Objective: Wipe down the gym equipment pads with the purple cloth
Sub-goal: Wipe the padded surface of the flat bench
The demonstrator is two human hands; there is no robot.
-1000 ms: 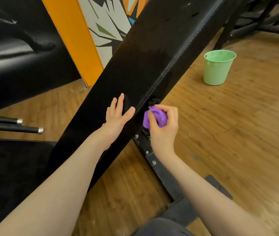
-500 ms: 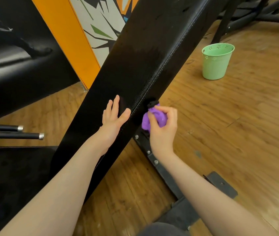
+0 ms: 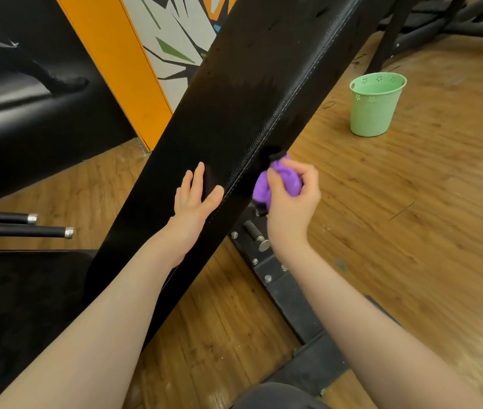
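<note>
My left hand lies flat, fingers straight, on the slanted black pad. At its three o'clock, my right hand grasps the bunched purple cloth against the pad's side edge. A green bucket stands at two o'clock on the floor.

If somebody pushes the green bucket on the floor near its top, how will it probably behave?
The green bucket looks thin-walled, so probably light. It narrows toward its base, so a push near the rim would likely tip it; a low push may slide it across the smooth wooden floor.
</note>
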